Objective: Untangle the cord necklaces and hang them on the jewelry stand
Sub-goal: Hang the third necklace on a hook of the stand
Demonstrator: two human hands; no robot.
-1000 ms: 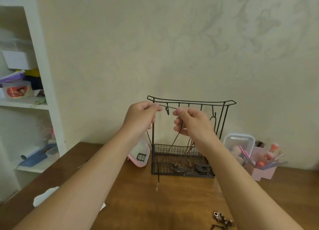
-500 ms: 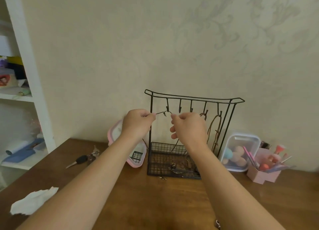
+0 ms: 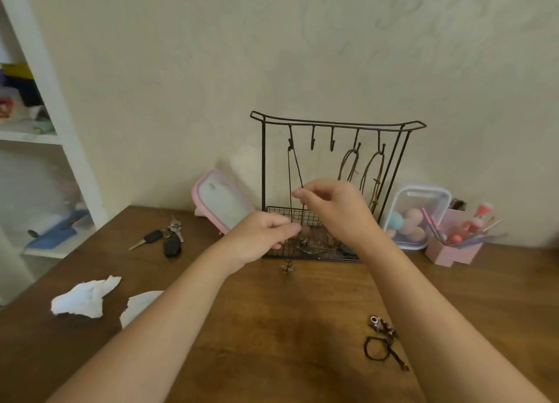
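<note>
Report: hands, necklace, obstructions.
Left hand, right hand pinch dark cord necklace. Hangs from leftmost hook of black wire jewelry stand. Two middle hooks free; nothing blocking.

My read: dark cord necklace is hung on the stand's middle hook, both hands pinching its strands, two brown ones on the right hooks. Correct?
Not quite: in the head view the dark cord necklace hangs on the leftmost hook of the jewelry stand, not the middle. The left hand and right hand do pinch its strands, and two brown cord necklaces hang on the right hooks.
</note>
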